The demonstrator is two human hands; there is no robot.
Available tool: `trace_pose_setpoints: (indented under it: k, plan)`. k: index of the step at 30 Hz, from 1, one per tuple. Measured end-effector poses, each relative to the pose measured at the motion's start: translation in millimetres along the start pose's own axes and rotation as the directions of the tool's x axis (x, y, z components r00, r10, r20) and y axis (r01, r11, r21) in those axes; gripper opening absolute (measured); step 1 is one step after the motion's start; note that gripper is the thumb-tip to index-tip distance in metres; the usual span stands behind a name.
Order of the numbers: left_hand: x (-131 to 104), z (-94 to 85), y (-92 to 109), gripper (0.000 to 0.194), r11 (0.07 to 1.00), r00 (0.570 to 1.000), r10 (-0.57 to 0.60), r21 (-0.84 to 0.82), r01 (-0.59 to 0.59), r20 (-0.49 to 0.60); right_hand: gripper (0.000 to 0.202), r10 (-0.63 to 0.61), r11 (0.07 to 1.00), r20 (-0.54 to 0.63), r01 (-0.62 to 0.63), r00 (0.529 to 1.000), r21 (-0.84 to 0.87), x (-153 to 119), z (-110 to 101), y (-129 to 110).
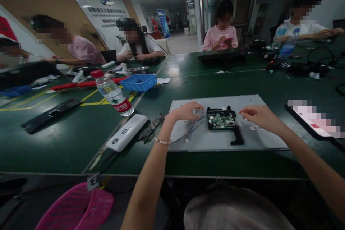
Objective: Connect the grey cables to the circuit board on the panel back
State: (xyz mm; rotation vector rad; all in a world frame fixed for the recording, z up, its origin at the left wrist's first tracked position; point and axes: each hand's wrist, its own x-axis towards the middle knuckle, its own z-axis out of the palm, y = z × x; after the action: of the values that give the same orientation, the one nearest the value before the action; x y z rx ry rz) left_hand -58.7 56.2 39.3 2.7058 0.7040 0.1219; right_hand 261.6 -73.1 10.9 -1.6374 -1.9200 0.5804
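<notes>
A grey metal panel lies flat on the green table in front of me. On its middle sits a black bracket with a green circuit board in it. My left hand is over the panel's left part, left of the board, its fingers curved beside thin cables; whether it grips one cannot be made out. To the right of the board, my right hand has thumb and forefinger pressed together, with something too small to name at their tips.
Left of the panel are glasses, a white power bank, a water bottle and a blue basket. A phone lies at the right. Several people sit across the table. A pink basket stands below its edge.
</notes>
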Motion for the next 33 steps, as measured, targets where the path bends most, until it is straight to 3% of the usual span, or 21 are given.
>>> trace_pose_setpoints:
  k: [7, 12, 15, 19, 24, 29, 33]
  plan:
    - [-2.6, 5.5, -9.5, 0.017, 0.980, 0.992, -0.129, -0.152, 0.126, -0.007, 0.027, -0.030, 0.996, -0.010, 0.029, 1.000, -0.084, -3.7, -1.7, -8.3]
    - [-9.4, -0.9, 1.5, 0.026, 0.982, 0.978, -0.154, -0.134, 0.136, -0.137, 0.027, -0.044, 0.998, -0.034, 0.042, 0.998, -0.053, -8.9, -4.1, -11.9]
    - [-13.6, 0.5, 8.4, 0.042, 0.989, 0.994, -0.072, -0.133, 0.061, -0.085, 0.026, -0.066, 0.995, -0.075, 0.061, 0.995, -0.075, -21.1, -2.0, -20.6]
    - [-14.8, 8.2, 7.2, 0.030, 0.988, 0.999, -0.043, -0.147, 0.043, 0.001, 0.028, -0.143, 0.986, -0.151, 0.128, 0.978, -0.103, -47.9, 15.6, -47.7]
    - [-17.3, 14.1, -2.9, 0.014, 0.972, 0.988, -0.135, -0.205, 0.118, -0.071, 0.033, -0.293, 0.955, -0.092, 0.286, 0.952, -0.084, -65.1, 55.1, -81.8]
    - [-29.2, 5.0, 2.3, 0.016, 0.899, 0.919, -0.308, -0.390, 0.198, -0.246, 0.033, -0.326, 0.944, -0.132, 0.315, 0.936, -0.097, -55.7, 77.1, -97.0]
    - [-32.6, 1.7, 14.1, 0.014, 0.781, 0.847, -0.452, -0.582, 0.226, -0.279, 0.033, -0.343, 0.939, -0.188, 0.329, 0.920, -0.101, -51.4, 85.1, -102.7]
